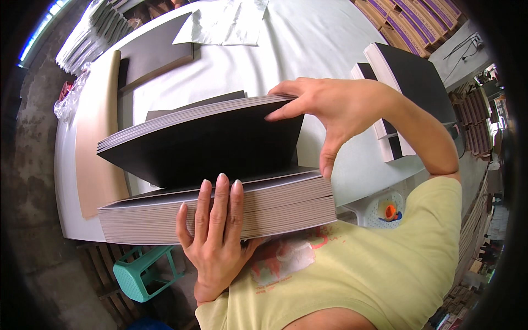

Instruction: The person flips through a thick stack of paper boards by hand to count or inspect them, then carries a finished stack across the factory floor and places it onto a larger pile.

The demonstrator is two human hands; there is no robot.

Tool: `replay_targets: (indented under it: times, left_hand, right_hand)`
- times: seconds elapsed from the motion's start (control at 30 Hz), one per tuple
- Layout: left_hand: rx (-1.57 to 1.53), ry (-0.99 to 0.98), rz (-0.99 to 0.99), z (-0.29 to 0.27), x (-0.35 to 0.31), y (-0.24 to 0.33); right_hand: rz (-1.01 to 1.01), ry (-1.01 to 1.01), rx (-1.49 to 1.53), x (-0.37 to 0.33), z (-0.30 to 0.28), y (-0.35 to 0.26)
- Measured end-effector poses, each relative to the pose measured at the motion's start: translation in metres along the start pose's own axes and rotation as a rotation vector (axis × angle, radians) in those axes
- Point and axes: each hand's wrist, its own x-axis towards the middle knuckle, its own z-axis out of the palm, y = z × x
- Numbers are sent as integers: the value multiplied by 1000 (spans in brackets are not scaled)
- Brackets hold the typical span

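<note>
A thick stack of black boards with pale layered edges point(286, 212) lies at the near edge of the table. Above it, several black boards point(214, 143) are tilted up together, leaning away from me. My right hand point(335, 110) has them by their upper right edge, with fingers on both sides. Its thumb reaches down to the lower stack's right corner. Against the near side of that stack lies my left hand point(217, 220), fingers stretched upward and tips at the top edge. The left thumb is partly hidden below the stack.
A white-covered table point(308, 44) carries a brown sheet point(96, 137), a large dark panel point(157, 49), a white plastic bag point(228, 22) and more black boards point(410, 77) at right. A green stool point(137, 278) and a white stool point(377, 212) stand nearby. Cartons point(404, 22) are stacked behind.
</note>
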Motion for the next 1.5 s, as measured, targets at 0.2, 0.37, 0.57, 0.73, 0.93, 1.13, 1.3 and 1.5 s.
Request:
replay_targets:
  times: [0.2,0.37,0.57,0.73,0.93,1.13,1.3,1.5]
  left_hand:
    - [8,5,11,0,0,-1]
    - [-9,16,6,-1,1,0]
    - [-22,27,5,-1,0,0]
    - [-34,16,6,1,-3,-1]
    - [1,-3,8,-3,0,2]
    - [16,8,16,-2,-1,1]
    - [0,99,27,2,-1,0]
    - [7,89,39,5,-4,-2]
  right_hand:
    - [35,-23,-2,2,-3,-6]
    - [53,-73,27,3,-11,-8]
    - [-85,-62,277,7,-19,-1]
    - [-43,-130,14,3,-3,-3]
    - [-23,-27,-36,-2,-1,-11]
    - [43,-34,-12,1,-1,-11]
    - [71,-74,42,3,-6,-9]
    - [-64,-60,273,6,-17,4]
